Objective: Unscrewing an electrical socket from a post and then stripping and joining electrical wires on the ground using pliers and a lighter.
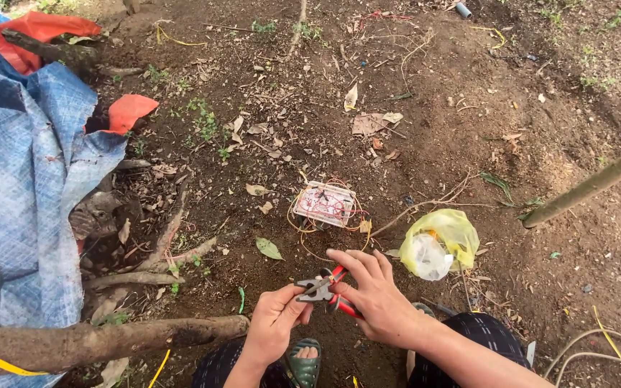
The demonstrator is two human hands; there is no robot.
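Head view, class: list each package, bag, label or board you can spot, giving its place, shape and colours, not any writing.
Yellow bag: on the soil right of centre, crumpled, with a clear plastic bag bunched inside.
Board: flat on the soil at centre, rectangular, whitish with red markings, yellow and red wires around it.
Tarp: left edge, woven blue sheet, orange patches near it.
No signs or screens.

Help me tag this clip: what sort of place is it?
Likely an outdoor yard or garden work spot: bare soil strewn with dry leaves, a fallen branch, and a blue tarp.
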